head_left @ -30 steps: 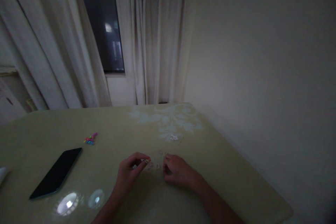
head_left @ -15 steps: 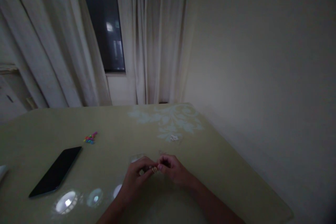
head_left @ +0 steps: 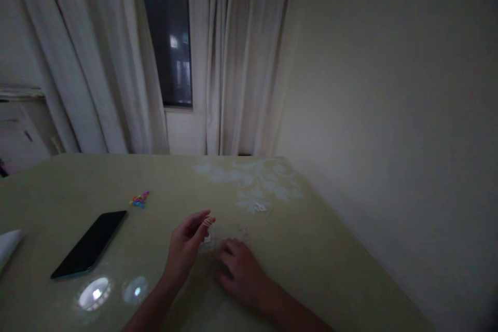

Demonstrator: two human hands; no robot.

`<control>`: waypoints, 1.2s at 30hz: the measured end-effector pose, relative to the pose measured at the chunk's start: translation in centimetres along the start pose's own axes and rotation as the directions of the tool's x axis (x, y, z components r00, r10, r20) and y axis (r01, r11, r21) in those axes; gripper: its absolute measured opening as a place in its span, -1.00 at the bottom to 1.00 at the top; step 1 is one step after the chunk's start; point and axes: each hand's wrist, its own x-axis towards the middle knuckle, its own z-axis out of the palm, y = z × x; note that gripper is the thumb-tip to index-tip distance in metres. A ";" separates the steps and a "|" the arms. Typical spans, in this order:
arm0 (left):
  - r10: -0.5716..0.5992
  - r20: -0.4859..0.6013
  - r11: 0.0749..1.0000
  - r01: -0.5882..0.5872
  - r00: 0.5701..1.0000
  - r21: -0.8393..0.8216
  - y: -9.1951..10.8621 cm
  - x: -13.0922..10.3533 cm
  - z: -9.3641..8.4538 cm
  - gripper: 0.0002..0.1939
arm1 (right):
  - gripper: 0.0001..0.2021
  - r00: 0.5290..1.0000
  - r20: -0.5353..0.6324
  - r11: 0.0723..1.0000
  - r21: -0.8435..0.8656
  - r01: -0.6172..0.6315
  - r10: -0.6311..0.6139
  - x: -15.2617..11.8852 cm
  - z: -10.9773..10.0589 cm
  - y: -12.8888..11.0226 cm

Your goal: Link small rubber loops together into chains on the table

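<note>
My left hand [head_left: 184, 249] is closed, thumb against fingers, pinching a small pale-yellow coil-like piece [head_left: 208, 221] with ring-shaped stripes; its exact kind is too small to tell. The piece is held up above the table. Just right of it my right hand [head_left: 241, 272] hovers low over the tabletop, smeared by motion, its fingers apart and no object visible in them. A small clear packet with a white patch [head_left: 206, 239] lies behind the left fingertips. Some tiny see-through pieces [head_left: 243, 230] rest beyond the right fingers.
A pile of small colourful pieces [head_left: 139, 199] lies at the left, behind a black phone or tablet [head_left: 91, 244]. Several small white pieces [head_left: 260, 207] sit farther back on the greenish table [head_left: 330, 270]. A white object [head_left: 8, 246] shows at the left edge. A wall [head_left: 389, 114] borders the right side.
My hands have separated: the left has moved left and up with the coil-like piece, while the right has let go and dropped slightly, opening its fingers. The view has shifted a little.
</note>
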 end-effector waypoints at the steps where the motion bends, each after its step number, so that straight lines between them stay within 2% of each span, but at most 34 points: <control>1: -0.012 -0.005 1.000 0.012 1.000 0.008 0.0 0.0 0.0 -0.52 | -0.78 1.000 0.018 0.997 -0.069 0.020 -0.019 0.0 0.2 0.0; 3: -0.018 -0.003 1.000 0.018 1.000 0.022 -0.2 0.0 0.0 -0.53 | -0.81 0.999 0.029 0.987 -0.159 0.036 -0.032 0.2 0.4 0.3; 8: 0.022 0.055 0.999 -0.024 0.998 0.038 -0.7 -0.1 0.1 -0.68 | -0.87 1.000 0.010 0.945 -0.325 0.030 -0.028 0.6 0.6 0.8; 10: 0.041 0.086 0.998 -0.045 0.995 0.043 -0.7 -0.1 0.2 -0.73 | -0.88 1.000 -0.004 0.941 -0.336 0.023 -0.025 0.5 0.6 0.9; 12: 0.051 0.114 0.997 -0.056 0.992 0.049 -0.6 -0.3 0.3 -0.76 | -0.90 0.999 -0.042 0.975 -0.222 0.017 -0.027 0.4 0.4 1.0; 15: 0.060 0.165 0.996 -0.071 0.984 0.059 -0.5 -0.6 0.5 -0.79 | -0.96 0.985 -0.172 0.992 0.124 -0.005 0.027 0.5 -0.7 1.2; 18: 0.079 0.233 0.994 -0.094 0.969 0.050 -0.6 -1.1 0.8 -0.83 | -0.90 0.949 -0.271 0.927 0.372 -0.054 0.164 0.6 -2.1 1.3; 21: 0.094 0.277 0.995 -0.102 0.956 0.016 -1.0 -1.4 1.2 -0.85 | -0.81 0.947 -0.224 0.855 0.510 -0.089 0.232 0.7 -2.8 1.0; 26: 0.087 0.326 0.996 -0.088 0.941 -0.014 -1.5 -1.7 1.4 -0.81 | -0.71 0.960 -0.149 0.773 0.627 -0.092 0.236 0.5 -2.7 0.4; 31: 0.032 0.324 0.997 -0.055 0.946 0.061 -1.6 -1.8 1.2 -0.78 | -0.70 0.957 -0.145 0.760 0.642 -0.100 0.249 0.6 -2.8 0.5; 36: 0.069 0.374 0.995 -0.092 0.925 0.045 -1.9 -1.7 1.1 -0.75 | -0.71 0.951 -0.159 0.744 0.661 -0.097 0.266 0.7 -2.8 0.6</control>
